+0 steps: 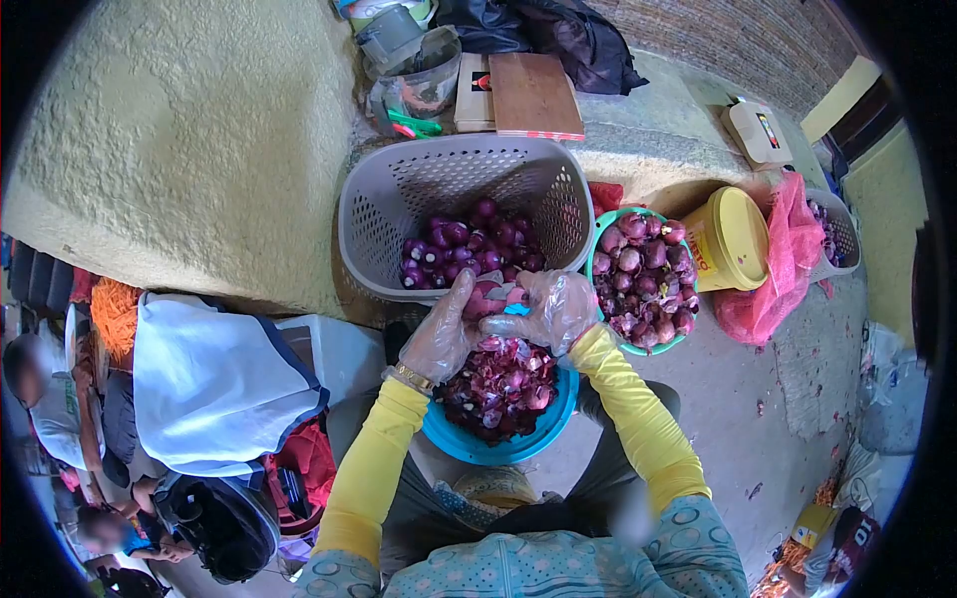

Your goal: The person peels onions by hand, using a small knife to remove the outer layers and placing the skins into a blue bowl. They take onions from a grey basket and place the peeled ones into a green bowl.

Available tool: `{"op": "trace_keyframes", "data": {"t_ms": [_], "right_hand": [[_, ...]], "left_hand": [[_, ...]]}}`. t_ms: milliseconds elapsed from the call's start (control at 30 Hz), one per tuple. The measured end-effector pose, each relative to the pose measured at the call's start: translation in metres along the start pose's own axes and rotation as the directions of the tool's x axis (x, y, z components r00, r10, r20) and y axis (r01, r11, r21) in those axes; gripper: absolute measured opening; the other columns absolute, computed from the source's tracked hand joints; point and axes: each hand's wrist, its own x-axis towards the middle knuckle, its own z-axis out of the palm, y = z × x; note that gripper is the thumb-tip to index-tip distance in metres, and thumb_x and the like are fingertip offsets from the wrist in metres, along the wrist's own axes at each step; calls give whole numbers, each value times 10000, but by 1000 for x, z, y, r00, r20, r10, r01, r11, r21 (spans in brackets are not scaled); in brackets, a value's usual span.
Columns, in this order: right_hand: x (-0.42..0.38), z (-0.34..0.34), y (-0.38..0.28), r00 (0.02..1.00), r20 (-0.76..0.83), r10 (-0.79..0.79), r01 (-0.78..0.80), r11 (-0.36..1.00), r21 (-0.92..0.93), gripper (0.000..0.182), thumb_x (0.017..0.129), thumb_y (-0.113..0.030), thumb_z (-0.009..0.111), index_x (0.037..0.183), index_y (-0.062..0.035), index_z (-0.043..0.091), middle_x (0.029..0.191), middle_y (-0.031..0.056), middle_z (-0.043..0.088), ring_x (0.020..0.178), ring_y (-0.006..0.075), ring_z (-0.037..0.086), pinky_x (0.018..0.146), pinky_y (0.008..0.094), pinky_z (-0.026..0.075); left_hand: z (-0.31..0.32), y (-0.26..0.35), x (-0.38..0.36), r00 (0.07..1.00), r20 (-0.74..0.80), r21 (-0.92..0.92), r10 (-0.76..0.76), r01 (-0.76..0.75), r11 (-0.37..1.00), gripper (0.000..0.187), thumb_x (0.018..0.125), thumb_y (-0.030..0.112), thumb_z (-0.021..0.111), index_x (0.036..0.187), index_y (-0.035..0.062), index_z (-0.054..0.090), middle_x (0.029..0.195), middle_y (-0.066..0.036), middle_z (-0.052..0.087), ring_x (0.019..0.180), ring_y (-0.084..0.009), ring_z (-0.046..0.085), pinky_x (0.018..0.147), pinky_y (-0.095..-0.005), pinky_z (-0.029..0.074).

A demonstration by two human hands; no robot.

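Both my hands wear clear plastic gloves and meet above a blue basin (566, 399) of onion skins (498, 389). My left hand (441, 334) is closed around a red onion (485, 299), partly covered by the fingers. Curled beside it, my right hand (554, 311) has its fingertips close against the onion; a bit of blue shows below them, and I cannot tell what this hand grips. Just beyond stands a grey perforated basket (389, 199) with peeled purple onions (469, 241). To the right, a green-rimmed tub (595, 261) is heaped with unpeeled red onions (648, 279).
A yellow lidded bucket (733, 239) and a pink mesh sack (768, 284) stand right of the tub. A wooden board (536, 95) lies on the ledge behind the basket. At left are a white cloth (214, 379), a black bag (214, 523) and other people.
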Motion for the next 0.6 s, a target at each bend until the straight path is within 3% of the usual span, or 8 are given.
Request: {"op": "trace_keyframes", "data": {"t_ms": [267, 333, 533, 600], "right_hand": [[0, 2, -1, 1000, -5, 0, 0, 999, -49, 719, 702, -806, 707, 815, -96, 692, 726, 139, 686, 685, 353, 701, 620, 474, 538], [0, 3, -1, 1000, -7, -12, 12, 998, -59, 717, 712, -805, 700, 814, -95, 691, 721, 139, 684, 682, 354, 699, 619, 476, 537], [1, 11, 4, 1000, 3, -18, 18, 999, -34, 686, 740, -785, 696, 824, -104, 708, 717, 143, 682, 675, 355, 697, 628, 481, 537], [0, 13, 5, 1000, -4, -18, 18, 1000, 6, 686, 717, -769, 737, 867, -100, 729, 709, 170, 696, 677, 377, 698, 633, 475, 554]], "left_hand": [[3, 2, -2, 1000, -23, -26, -1, 0, 1000, 570, 1078, 500, 464, 1410, 42, 531, 1334, -103, 631, 1205, -193, 613, 1049, -374, 502], [0, -1, 0, 1000, -3, 49, 17, -17, 999, 658, 1069, 557, 439, 1454, 25, 485, 1343, -112, 634, 1193, -178, 622, 963, -327, 534], [-2, -2, -3, 1000, -13, 68, 7, -7, 998, 656, 1059, 577, 450, 1440, 46, 510, 1331, -98, 626, 1156, -176, 622, 943, -344, 539], [-4, -1, -4, 1000, 0, 41, -2, 2, 999, 621, 1069, 538, 455, 1436, 39, 504, 1345, -104, 607, 1202, -194, 599, 1013, -377, 518]]}}
